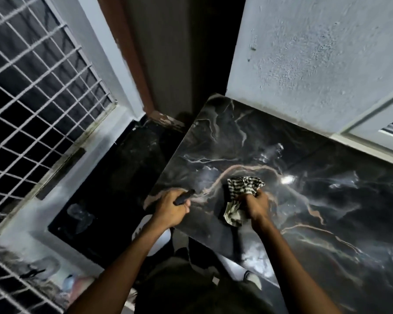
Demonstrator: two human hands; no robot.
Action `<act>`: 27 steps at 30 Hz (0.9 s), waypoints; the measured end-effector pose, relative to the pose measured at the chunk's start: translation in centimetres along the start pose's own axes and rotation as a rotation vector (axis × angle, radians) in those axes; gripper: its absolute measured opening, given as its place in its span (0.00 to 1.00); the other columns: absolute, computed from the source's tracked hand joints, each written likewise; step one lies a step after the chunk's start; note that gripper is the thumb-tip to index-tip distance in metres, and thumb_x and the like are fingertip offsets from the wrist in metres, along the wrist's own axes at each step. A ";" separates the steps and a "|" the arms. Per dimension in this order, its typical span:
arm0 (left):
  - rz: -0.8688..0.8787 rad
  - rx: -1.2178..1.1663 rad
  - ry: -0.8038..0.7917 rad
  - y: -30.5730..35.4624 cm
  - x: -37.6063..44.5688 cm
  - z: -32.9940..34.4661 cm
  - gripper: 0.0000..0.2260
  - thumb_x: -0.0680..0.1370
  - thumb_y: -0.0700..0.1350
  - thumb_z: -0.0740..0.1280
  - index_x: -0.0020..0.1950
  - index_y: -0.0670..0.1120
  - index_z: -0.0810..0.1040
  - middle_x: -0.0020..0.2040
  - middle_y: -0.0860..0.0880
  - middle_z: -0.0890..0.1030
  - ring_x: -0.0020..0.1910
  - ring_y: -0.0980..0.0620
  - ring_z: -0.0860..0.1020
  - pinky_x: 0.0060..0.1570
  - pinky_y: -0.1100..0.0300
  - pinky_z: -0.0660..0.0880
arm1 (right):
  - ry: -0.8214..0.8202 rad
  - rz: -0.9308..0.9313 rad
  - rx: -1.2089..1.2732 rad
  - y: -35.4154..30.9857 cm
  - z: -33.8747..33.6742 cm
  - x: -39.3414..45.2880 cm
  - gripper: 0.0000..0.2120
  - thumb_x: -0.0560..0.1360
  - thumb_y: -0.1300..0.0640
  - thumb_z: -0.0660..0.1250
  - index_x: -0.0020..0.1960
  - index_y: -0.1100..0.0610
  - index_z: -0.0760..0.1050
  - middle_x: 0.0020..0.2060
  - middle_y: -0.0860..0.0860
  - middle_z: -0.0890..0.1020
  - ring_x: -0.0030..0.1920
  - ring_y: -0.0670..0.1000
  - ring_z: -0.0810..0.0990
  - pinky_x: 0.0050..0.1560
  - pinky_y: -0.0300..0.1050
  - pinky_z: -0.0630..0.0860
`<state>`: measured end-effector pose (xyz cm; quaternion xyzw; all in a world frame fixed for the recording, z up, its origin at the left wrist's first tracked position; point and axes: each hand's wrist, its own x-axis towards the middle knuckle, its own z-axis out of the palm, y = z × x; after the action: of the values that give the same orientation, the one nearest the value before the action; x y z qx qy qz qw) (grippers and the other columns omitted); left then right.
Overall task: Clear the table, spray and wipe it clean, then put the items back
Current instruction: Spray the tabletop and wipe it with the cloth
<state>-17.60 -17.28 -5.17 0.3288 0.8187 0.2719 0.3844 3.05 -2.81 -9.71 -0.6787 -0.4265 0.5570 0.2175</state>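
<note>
**Two hands on the table: wiping step in hand**

Head view. One view only is supplied, and it is blurred towards the edges. The table (281, 155) is a dark marble-patterned slab set against a pale textured wall (315, 53); no loose items stand on the part in view, and bright glare patches lie across its surface. Whether these are spray or reflected light cannot be told.

The right hand (256, 203) is closed round a bunched checked cloth (243, 189), which rests on the tabletop near the front edge, well in from the wall. One tail of the cloth hangs loose beside the wrist.

The left hand (171, 206) is curled round a small dark object (183, 197) at the table's left corner. The object's nature cannot be determined; it may be a spray head or one of the cleared items.

A grilled window (39, 98) and a dark doorway (168, 53) lie to the left.

Assessment: clearing appears done, and wiping is the step in hand. The next move calls for the cloth to be drawn flat across the remaining surface, chiefly the far and right portions, with steady downward pressure. Items are not yet returned.
</note>
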 end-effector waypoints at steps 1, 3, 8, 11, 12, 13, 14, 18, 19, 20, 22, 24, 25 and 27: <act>0.013 0.031 -0.040 -0.1 0.3 -0.6 0.08 0.68 0.36 0.65 0.32 0.48 0.78 0.30 0.53 0.80 0.31 0.55 0.79 0.32 0.60 0.74 | 0.022 0.002 0.023 0.1 0.6 -0.1 0.15 0.67 0.59 0.68 0.53 0.55 0.84 0.46 0.51 0.88 0.48 0.54 0.86 0.52 0.54 0.84; 0.047 0.142 -0.104 -0.3 0.7 -1.6 0.05 0.68 0.40 0.64 0.33 0.45 0.78 0.30 0.50 0.80 0.33 0.51 0.81 0.33 0.58 0.78 | 0.080 -0.002 0.039 -0.1 1.5 -0.6 0.12 0.70 0.63 0.67 0.52 0.55 0.83 0.45 0.50 0.87 0.48 0.53 0.85 0.52 0.52 0.83; 0.104 0.192 -0.207 -2.0 1.8 -2.8 0.06 0.68 0.39 0.66 0.34 0.48 0.80 0.36 0.51 0.83 0.38 0.53 0.83 0.41 0.52 0.82 | 0.204 -0.046 0.079 -1.1 2.1 -2.3 0.11 0.72 0.68 0.66 0.50 0.56 0.80 0.45 0.52 0.84 0.44 0.52 0.82 0.44 0.45 0.79; 0.131 0.266 -0.233 -2.4 2.3 -3.3 0.03 0.69 0.43 0.67 0.36 0.48 0.80 0.38 0.52 0.83 0.41 0.53 0.82 0.43 0.54 0.81 | 0.299 -0.074 0.036 -1.1 1.4 -2.8 0.09 0.72 0.65 0.66 0.50 0.56 0.80 0.46 0.52 0.85 0.49 0.56 0.83 0.50 0.47 0.78; 0.142 0.319 -0.218 -2.3 2.3 -3.4 0.04 0.70 0.44 0.67 0.38 0.47 0.81 0.38 0.51 0.83 0.40 0.52 0.81 0.42 0.56 0.80 | 0.327 -0.071 0.000 -0.8 1.1 -3.0 0.08 0.72 0.62 0.67 0.50 0.55 0.79 0.46 0.52 0.85 0.48 0.56 0.82 0.51 0.47 0.78; 0.159 0.359 -0.189 -2.3 2.2 -3.5 0.05 0.71 0.44 0.67 0.41 0.45 0.82 0.39 0.50 0.84 0.41 0.52 0.81 0.40 0.58 0.77 | 0.352 -0.088 -0.041 -0.5 0.8 -3.3 0.09 0.71 0.60 0.67 0.51 0.54 0.78 0.46 0.53 0.84 0.48 0.56 0.82 0.51 0.48 0.77; 0.168 0.369 -0.161 -2.2 2.3 -3.5 0.06 0.72 0.45 0.67 0.44 0.45 0.82 0.41 0.50 0.84 0.42 0.52 0.80 0.39 0.60 0.74 | 0.378 -0.106 -0.089 -0.2 0.5 -3.5 0.11 0.70 0.57 0.67 0.52 0.54 0.78 0.47 0.54 0.84 0.47 0.56 0.82 0.51 0.48 0.77; 0.112 0.190 -0.164 -2.6 3.6 -3.5 0.08 0.69 0.45 0.66 0.43 0.55 0.82 0.39 0.53 0.84 0.41 0.52 0.82 0.43 0.56 0.80 | 0.350 -0.178 -0.384 2.1 0.2 -2.2 0.23 0.72 0.47 0.68 0.62 0.57 0.75 0.57 0.57 0.79 0.57 0.59 0.78 0.60 0.54 0.75; 0.104 0.134 -0.163 -2.9 3.9 -3.5 0.09 0.68 0.43 0.65 0.39 0.56 0.81 0.36 0.55 0.84 0.38 0.54 0.83 0.41 0.52 0.82 | 0.276 -0.173 -0.432 2.7 0.6 -1.8 0.25 0.74 0.42 0.68 0.65 0.56 0.74 0.61 0.58 0.75 0.61 0.61 0.75 0.65 0.56 0.73; 0.094 0.084 -0.142 -3.3 4.2 -3.4 0.10 0.68 0.41 0.64 0.37 0.56 0.80 0.34 0.56 0.83 0.36 0.55 0.83 0.38 0.49 0.82 | 0.198 -0.186 -0.464 3.4 1.1 -1.2 0.27 0.75 0.37 0.65 0.67 0.53 0.74 0.63 0.58 0.71 0.64 0.62 0.73 0.67 0.58 0.71; 0.068 0.013 -0.095 -3.0 3.8 -3.6 0.12 0.69 0.38 0.64 0.37 0.55 0.80 0.34 0.56 0.84 0.35 0.54 0.83 0.34 0.48 0.82 | 0.104 -0.269 -0.638 4.8 2.2 -0.4 0.30 0.77 0.32 0.53 0.70 0.48 0.74 0.67 0.59 0.69 0.67 0.65 0.70 0.70 0.61 0.69; 0.050 -0.057 -0.048 -2.8 3.8 -3.5 0.13 0.71 0.34 0.67 0.37 0.53 0.81 0.35 0.53 0.85 0.37 0.52 0.84 0.33 0.52 0.82 | 0.069 -0.368 -0.937 5.8 2.7 0.8 0.29 0.80 0.38 0.47 0.76 0.47 0.68 0.76 0.60 0.64 0.74 0.66 0.64 0.73 0.61 0.62; 0.021 -0.100 -0.025 -2.7 3.9 -3.4 0.15 0.72 0.32 0.67 0.37 0.52 0.81 0.36 0.51 0.85 0.37 0.51 0.84 0.32 0.53 0.81 | 0.068 -0.413 -1.016 5.8 2.7 1.5 0.29 0.80 0.39 0.47 0.78 0.47 0.64 0.79 0.59 0.61 0.76 0.64 0.61 0.74 0.61 0.59; -0.039 -0.193 0.031 -2.8 4.0 -3.5 0.13 0.72 0.30 0.67 0.39 0.49 0.82 0.37 0.47 0.84 0.38 0.47 0.84 0.30 0.53 0.79 | 0.074 -0.470 -1.078 5.5 2.4 3.8 0.31 0.80 0.39 0.46 0.80 0.49 0.59 0.81 0.58 0.56 0.79 0.61 0.57 0.76 0.62 0.56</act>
<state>-23.32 -16.72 -6.94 0.2701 0.8008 0.3468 0.4069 2.66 -3.13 -16.82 -0.5995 -0.7807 0.1744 -0.0261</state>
